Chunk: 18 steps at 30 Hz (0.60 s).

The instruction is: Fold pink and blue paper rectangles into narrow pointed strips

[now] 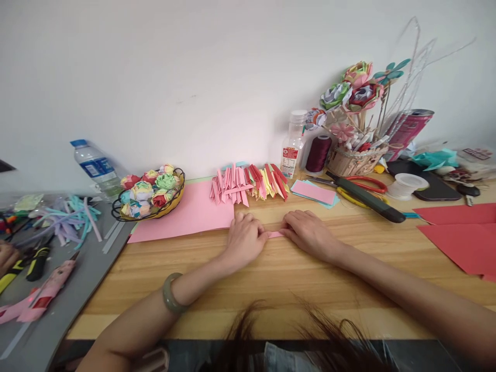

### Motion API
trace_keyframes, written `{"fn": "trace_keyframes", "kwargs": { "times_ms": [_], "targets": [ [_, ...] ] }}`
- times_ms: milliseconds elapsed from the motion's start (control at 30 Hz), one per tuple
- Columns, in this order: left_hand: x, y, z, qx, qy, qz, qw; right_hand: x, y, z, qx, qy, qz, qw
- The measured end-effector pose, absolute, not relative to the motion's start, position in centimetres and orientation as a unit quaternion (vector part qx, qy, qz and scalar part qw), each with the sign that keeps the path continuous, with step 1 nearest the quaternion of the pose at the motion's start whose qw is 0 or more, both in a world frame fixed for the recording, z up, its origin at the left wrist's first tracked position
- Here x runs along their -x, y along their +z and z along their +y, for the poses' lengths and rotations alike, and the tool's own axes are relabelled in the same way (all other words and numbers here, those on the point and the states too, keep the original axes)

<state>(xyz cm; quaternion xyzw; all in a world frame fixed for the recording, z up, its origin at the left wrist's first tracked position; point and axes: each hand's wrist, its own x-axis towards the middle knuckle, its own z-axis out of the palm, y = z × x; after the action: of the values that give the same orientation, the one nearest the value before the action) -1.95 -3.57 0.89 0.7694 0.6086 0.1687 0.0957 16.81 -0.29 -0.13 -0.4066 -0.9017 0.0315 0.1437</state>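
Both hands are meeting over the wooden table (217, 289), the left hand (245, 237) and the right hand (308, 233) pinching opposite ends of a narrow pink paper strip (276, 234) between thumb and fingers. The strip is lying low between them, close to the tabletop. Just beyond, folded paper pieces (248, 182) in pink, red and yellow are standing in a row, with small paper cards (313, 192) to their right. A clear bottle (293, 150) is showing a red-and-white label whose print I can't make out, beside a spool of dark thread (318, 154). The blue label on the water bottle (95, 168) is too small to read too, and so is any lettering on the tilted pink can (408, 132). Paper flowers are filling the black-rimmed basket (170, 206), which is resting on pink sheets (189, 209).
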Motion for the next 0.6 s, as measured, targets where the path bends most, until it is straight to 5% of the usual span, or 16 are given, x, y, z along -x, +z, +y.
{"fn": "trace_keyframes", "kwargs": {
  "times_ms": [600],
  "targets": [
    [2.7,0.7,-3.7,-0.792,0.189,0.564,0.138,-20.0,-0.7,1.1,0.36,0.159,-0.9,0.189]
  ]
}}
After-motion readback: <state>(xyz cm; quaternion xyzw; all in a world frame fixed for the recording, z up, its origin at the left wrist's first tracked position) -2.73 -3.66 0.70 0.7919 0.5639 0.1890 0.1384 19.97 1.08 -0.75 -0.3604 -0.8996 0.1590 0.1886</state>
